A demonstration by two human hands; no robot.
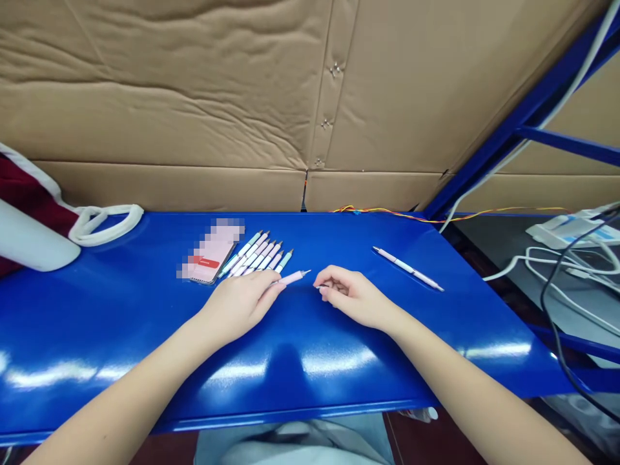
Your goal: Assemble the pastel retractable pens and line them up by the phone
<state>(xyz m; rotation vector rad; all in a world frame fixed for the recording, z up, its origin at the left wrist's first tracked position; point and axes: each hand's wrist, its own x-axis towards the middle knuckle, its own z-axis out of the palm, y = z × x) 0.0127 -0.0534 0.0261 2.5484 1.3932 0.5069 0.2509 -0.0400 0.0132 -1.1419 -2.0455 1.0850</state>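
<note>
My left hand [245, 300] is closed around a pale pink pen [291, 278], whose thin, narrow point sticks out to the right. Across a small gap, my right hand [356, 297] pinches a small dark, shiny piece [321, 286], perhaps a pen tip; the fingers cover most of it. Just beyond my left hand lie several pastel pens [256, 253] side by side, their tips facing away. To the right of my right hand, a single white and pink pen [407, 268] rests on the blue table [310, 349].
A pink notepad-like packet [216, 255] with a red label lies left of the pens. At the left stand a white cylinder [33, 236] and a white looped strap [106, 223]. Cardboard [217, 97] backs the table; cables [557, 271] and a blue metal frame [504, 142] are at right.
</note>
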